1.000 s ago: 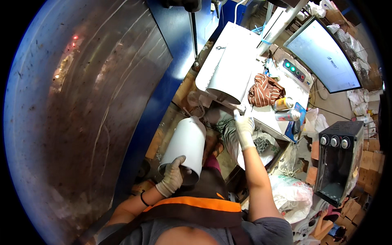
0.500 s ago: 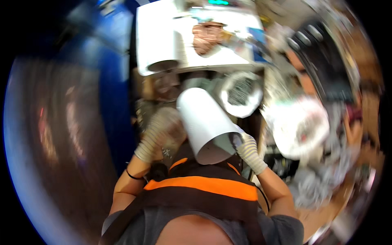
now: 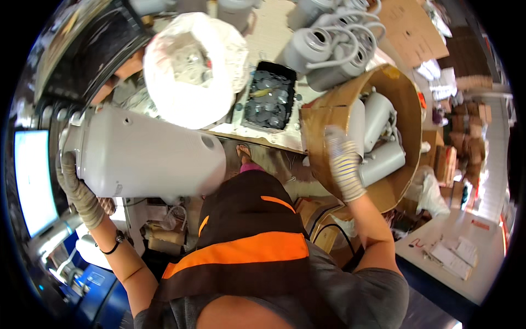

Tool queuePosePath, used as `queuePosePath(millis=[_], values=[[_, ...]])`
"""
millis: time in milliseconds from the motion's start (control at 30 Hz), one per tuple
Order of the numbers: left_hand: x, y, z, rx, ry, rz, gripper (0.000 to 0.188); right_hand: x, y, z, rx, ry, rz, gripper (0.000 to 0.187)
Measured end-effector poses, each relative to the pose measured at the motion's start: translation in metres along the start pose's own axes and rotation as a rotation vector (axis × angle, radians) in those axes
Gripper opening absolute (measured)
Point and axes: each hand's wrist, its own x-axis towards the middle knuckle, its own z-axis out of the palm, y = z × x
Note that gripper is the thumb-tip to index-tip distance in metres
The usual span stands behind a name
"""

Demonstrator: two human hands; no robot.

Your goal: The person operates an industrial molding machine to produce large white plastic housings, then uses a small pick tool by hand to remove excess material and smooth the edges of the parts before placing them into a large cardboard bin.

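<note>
A large light-grey metal cylinder (image 3: pixel 159 153) lies nearly level across the left of the view, with a domed shoulder and a collar at its left end. My left hand (image 3: pixel 81 189), in a striped knit glove, is closed around that collar end, its fingertips partly hidden. My right hand (image 3: pixel 345 164), gloved alike, is at the near left wall of a big cardboard drum (image 3: pixel 323 118). Motion smears its fingers, so their grip and any contact cannot be made out. Inside the drum several smaller grey cylinders (image 3: pixel 383 162) lie tilted against one another.
On the worktable ahead stand a white plastic bag (image 3: pixel 192 71) of small parts and a black tray (image 3: pixel 269 97) of dark flat pieces. Several grey canisters with curved handles (image 3: pixel 323 49) crowd the far side. A lit screen (image 3: pixel 35 178) is far left; a white table (image 3: pixel 444 252) with papers lies right.
My view has swung to the right, bringing the drum in. A hollow white-grey tube was between my hands; now a grey cylinder is at my left hand, and my right hand is at the drum.
</note>
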Motion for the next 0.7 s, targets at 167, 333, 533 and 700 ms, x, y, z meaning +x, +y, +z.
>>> queuePosePath(millis=[167, 333, 533, 700], values=[[0.025, 0.014, 0.132, 0.527, -0.162, 0.291, 0.045, -0.028, 0.231, -0.103, -0.143, 0.129, 0.917, 0.029], [0.034, -0.025, 0.181, 0.612, -0.298, 0.372, 0.052, -0.041, 0.309, -0.067, -0.872, -0.39, 0.399, 0.038], [0.066, -0.012, 0.244, 0.48, -0.335, 0.19, 0.048, -0.132, 0.488, 0.057, 0.103, -0.143, 0.418, 0.037], [0.049, 0.009, 0.253, 0.551, -0.277, 0.273, 0.057, -0.023, 0.31, -0.075, -0.39, -0.77, 0.558, 0.029]])
